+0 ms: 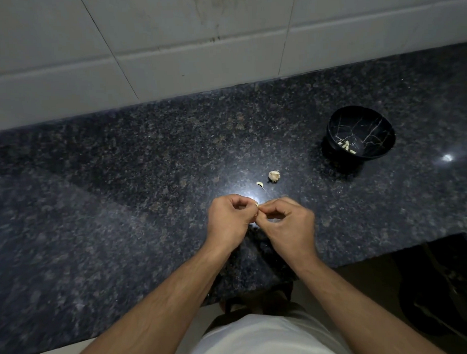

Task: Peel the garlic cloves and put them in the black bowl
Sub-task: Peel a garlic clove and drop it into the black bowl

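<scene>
- Both hands meet low over the dark speckled granite surface (pixel 121 180), fingertips facing each other, likely so any skin drops onto the surface and not into the bowl.
- Left hand (pixel 227 220): fingers curled in, thumb and forefinger pinching the small pale garlic clove (pixel 257 204) from its left end.
- Right hand (pixel 287 225): fingers curled too, fingertips pinching at the same clove from the right; looks like it is pulling skin, but the skin itself is too small to tell.
- Only a sliver of the clove shows between the two hands; how much of it is peeled, cannot tell.
- Just beyond the hands lies a small curved pale garlic piece (pixel 259 185), clove or peel unclear; a little further, to the right of it, a whitish papery garlic bulb remnant (pixel 274 176), kept close for the next pick.
- Glossy black bowl with pale vein lines (pixel 357 114) sits well beyond and right of the right hand, on its side, so that hand would be the one to drop in.
- A few peeled pale cloves (pixel 346 146) already in the bowl; task is partway, judged from that.
</scene>
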